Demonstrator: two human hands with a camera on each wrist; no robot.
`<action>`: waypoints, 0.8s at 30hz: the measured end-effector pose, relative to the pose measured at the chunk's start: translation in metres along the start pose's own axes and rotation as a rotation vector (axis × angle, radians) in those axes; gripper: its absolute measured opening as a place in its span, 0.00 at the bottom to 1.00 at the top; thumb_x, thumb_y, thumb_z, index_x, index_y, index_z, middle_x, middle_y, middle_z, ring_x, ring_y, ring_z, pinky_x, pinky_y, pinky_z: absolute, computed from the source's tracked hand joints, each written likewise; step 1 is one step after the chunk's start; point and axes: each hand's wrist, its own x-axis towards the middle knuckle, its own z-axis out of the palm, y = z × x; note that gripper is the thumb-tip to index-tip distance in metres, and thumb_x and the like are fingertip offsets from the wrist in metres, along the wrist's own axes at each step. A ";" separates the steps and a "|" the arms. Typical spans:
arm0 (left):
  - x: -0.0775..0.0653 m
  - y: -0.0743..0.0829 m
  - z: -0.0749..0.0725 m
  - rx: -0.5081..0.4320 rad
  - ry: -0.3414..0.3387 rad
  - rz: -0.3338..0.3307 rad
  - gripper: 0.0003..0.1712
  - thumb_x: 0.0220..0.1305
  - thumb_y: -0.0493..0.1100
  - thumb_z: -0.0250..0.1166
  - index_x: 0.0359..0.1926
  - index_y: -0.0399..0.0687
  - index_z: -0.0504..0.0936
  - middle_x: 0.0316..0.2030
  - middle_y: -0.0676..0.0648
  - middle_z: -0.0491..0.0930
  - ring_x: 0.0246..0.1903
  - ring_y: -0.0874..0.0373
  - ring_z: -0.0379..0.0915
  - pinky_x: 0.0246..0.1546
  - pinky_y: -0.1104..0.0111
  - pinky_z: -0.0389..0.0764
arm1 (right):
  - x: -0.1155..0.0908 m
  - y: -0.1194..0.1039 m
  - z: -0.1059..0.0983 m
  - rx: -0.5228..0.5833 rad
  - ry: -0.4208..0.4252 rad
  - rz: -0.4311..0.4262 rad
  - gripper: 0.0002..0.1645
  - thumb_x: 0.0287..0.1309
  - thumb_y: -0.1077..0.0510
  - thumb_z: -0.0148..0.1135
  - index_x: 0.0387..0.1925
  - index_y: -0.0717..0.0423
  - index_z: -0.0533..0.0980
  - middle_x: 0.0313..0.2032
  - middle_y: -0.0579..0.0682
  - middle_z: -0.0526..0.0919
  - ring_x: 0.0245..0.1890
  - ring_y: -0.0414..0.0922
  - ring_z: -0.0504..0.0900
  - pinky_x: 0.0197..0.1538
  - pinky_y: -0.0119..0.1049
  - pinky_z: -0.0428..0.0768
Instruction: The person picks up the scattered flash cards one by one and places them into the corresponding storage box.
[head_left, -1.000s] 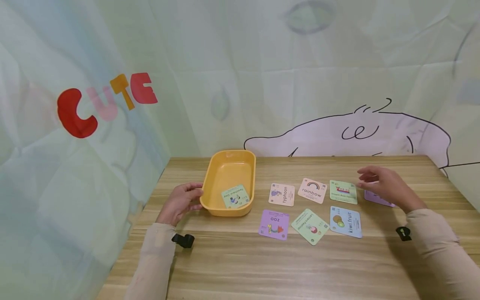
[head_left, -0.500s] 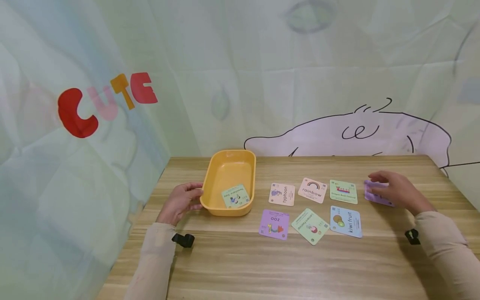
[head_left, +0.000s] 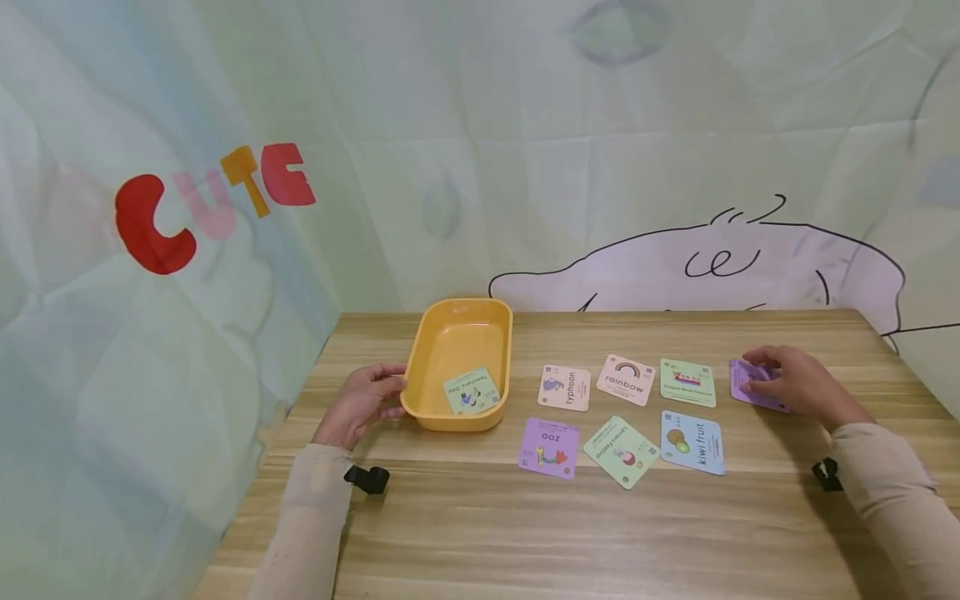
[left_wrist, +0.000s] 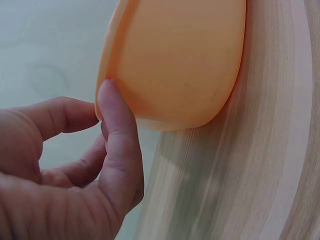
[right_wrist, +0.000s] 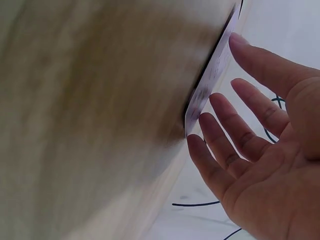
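Left hand: The left hand (head_left: 363,404) is placed at the near left corner of a yellow tray (head_left: 460,342), whose rim is pinched between thumb and fingers.
Yellow tray: It is set flat at the left of a wooden table (head_left: 525,533); a green Teachers' Day card (head_left: 471,392) is held inside, at the near end.
Right hand: The right hand (head_left: 795,383) is held low over a purple card (head_left: 742,381), thumb and fingers spread apart and softly bent; nothing is gripped. Whether the card is touched cannot be told.
Purple card: It is laid on the table at the right end of the back row, partly covered by the fingers, so its word cannot be read.
Back row, left to right: A pink typhoon card (head_left: 566,388), a pink rainbow card (head_left: 626,381) and a green Dragon Boat Festival card (head_left: 687,383) are laid out before the purple one.
Front row, left to right: An upside-down zoo card (head_left: 549,448), a tilted green Lantern Festival card (head_left: 622,452) and a blue kiwi fruit card (head_left: 693,443) are shown.
Backdrop: A pale green cloth (head_left: 465,150) is printed with the word CUTE (head_left: 153,225).
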 end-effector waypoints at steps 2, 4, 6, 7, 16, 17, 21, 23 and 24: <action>0.000 0.000 0.000 -0.002 0.002 0.001 0.23 0.75 0.39 0.59 0.67 0.36 0.72 0.59 0.35 0.74 0.43 0.52 0.78 0.37 0.68 0.87 | 0.000 0.000 0.000 0.000 -0.003 0.001 0.37 0.58 0.57 0.72 0.62 0.74 0.70 0.60 0.78 0.71 0.61 0.74 0.67 0.62 0.73 0.63; 0.001 0.000 0.000 -0.001 0.004 0.001 0.23 0.75 0.39 0.59 0.67 0.36 0.72 0.59 0.35 0.74 0.44 0.52 0.78 0.37 0.68 0.87 | 0.001 0.000 0.000 -0.005 -0.009 0.003 0.37 0.57 0.58 0.72 0.62 0.75 0.70 0.59 0.78 0.71 0.60 0.74 0.67 0.62 0.73 0.63; 0.001 0.000 0.001 0.001 0.006 0.001 0.23 0.75 0.39 0.59 0.67 0.36 0.72 0.59 0.35 0.74 0.44 0.52 0.78 0.37 0.68 0.87 | 0.002 0.000 -0.001 -0.017 -0.012 0.002 0.37 0.57 0.58 0.72 0.62 0.76 0.70 0.58 0.78 0.72 0.59 0.73 0.68 0.62 0.72 0.64; 0.001 0.000 0.001 0.001 0.006 0.001 0.24 0.75 0.39 0.59 0.67 0.36 0.72 0.60 0.35 0.74 0.44 0.52 0.79 0.37 0.68 0.87 | 0.003 0.001 -0.001 -0.026 -0.014 0.002 0.37 0.57 0.58 0.73 0.62 0.76 0.70 0.58 0.78 0.72 0.58 0.73 0.69 0.62 0.72 0.64; 0.000 0.000 0.000 -0.003 -0.005 0.003 0.24 0.75 0.39 0.59 0.67 0.35 0.72 0.58 0.36 0.75 0.41 0.55 0.79 0.36 0.68 0.86 | 0.009 0.003 -0.007 -0.031 -0.047 0.065 0.36 0.57 0.55 0.75 0.59 0.75 0.72 0.55 0.76 0.71 0.54 0.69 0.69 0.59 0.70 0.67; 0.000 0.000 0.000 -0.004 -0.006 0.003 0.23 0.75 0.39 0.59 0.67 0.35 0.72 0.57 0.36 0.76 0.41 0.55 0.79 0.36 0.68 0.86 | 0.010 0.002 -0.007 -0.029 -0.050 0.070 0.36 0.57 0.55 0.75 0.58 0.74 0.72 0.54 0.75 0.71 0.53 0.68 0.69 0.58 0.69 0.68; -0.001 0.000 0.000 -0.005 -0.008 0.004 0.23 0.75 0.39 0.59 0.67 0.35 0.72 0.57 0.36 0.76 0.41 0.55 0.79 0.36 0.68 0.86 | 0.012 -0.001 -0.010 -0.043 -0.067 0.078 0.33 0.56 0.57 0.75 0.55 0.73 0.72 0.50 0.72 0.72 0.49 0.65 0.70 0.55 0.65 0.71; -0.001 0.000 0.000 -0.002 -0.008 0.004 0.24 0.75 0.39 0.59 0.67 0.35 0.72 0.58 0.36 0.76 0.41 0.55 0.79 0.37 0.68 0.87 | 0.015 -0.001 -0.012 -0.062 -0.086 0.067 0.32 0.55 0.56 0.76 0.53 0.73 0.73 0.49 0.72 0.73 0.48 0.64 0.72 0.54 0.65 0.72; -0.001 -0.001 0.000 -0.001 -0.009 0.003 0.24 0.75 0.39 0.59 0.67 0.35 0.72 0.58 0.36 0.75 0.41 0.55 0.79 0.37 0.68 0.87 | 0.017 -0.001 -0.013 -0.072 -0.098 0.062 0.32 0.54 0.56 0.76 0.53 0.73 0.73 0.49 0.72 0.74 0.48 0.65 0.72 0.54 0.65 0.72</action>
